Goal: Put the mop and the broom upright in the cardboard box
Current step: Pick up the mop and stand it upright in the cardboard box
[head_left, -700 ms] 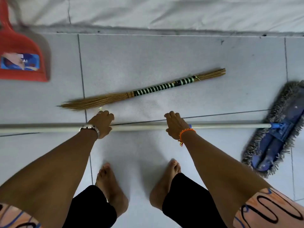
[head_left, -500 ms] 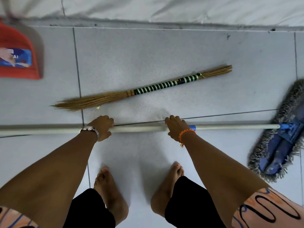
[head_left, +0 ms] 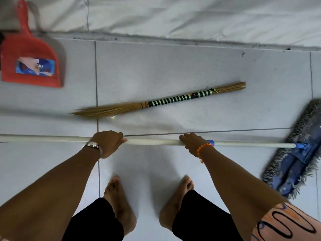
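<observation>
The person is bending over a tiled floor [head_left: 191, 66], and both hands are closing on the mop [head_left: 156, 142], which is lying flat across the view. The left hand [head_left: 107, 143] is wrapping the pale pole from above, its grip curled around the shaft with the thumb tip pointing along it. The right hand [head_left: 192, 144] is resting on the pole just beside a blue collar [head_left: 210, 142]; its fingers are draped over the far side, so its grip seems to be clasping the shaft, though the underside is hidden. The mop head [head_left: 295, 157] is lying at the right, well apart from both hands. The broom [head_left: 159, 100] is lying untouched on the floor just beyond the pole, and a red dustpan [head_left: 29, 56] is sitting at the upper left. The cardboard box is not showing anywhere in view.

The step in hand is probably the lift. To do it well, both grips should be tightening fully before the pole is rising, since the heavy head at one end will likely be dragging that side down. Swinging the pole vertical calls for care that the fringe is not sweeping the broom aside.
</observation>
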Motion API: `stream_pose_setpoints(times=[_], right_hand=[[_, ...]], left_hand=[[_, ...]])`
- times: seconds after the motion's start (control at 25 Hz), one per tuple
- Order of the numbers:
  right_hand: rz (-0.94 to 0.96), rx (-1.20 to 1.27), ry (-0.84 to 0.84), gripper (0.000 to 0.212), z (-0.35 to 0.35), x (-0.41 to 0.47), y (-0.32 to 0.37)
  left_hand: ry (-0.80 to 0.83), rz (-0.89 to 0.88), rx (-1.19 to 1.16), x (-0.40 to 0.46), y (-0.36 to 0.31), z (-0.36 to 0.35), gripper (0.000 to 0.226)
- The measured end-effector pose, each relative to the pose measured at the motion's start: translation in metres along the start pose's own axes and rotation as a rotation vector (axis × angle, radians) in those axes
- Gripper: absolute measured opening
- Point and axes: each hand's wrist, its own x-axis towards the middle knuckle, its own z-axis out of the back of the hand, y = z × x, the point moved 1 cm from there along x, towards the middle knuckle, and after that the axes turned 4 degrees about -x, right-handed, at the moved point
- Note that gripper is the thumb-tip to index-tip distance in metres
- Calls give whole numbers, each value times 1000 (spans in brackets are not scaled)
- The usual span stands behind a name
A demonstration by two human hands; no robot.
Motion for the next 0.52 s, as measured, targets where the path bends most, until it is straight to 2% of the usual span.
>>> stream_pose_setpoints(times=[0.08, 0.28, 0.4, 0.52], right_hand=[[5, -6, -41, 33, 22, -27, -11], [-25, 247, -90, 32, 128, -137, -44], [-21, 215, -306, 26, 197, -212, -55], [-26, 294, -444, 28, 282, -283, -52]], left_hand=[[-245, -55, 147, -31, -18, 37, 46], [-517, -152, 358, -122, -108, 188, 43], [-729, -261, 514, -176, -151, 297, 44], [-1055, -353, 692, -235, -194, 412, 44]])
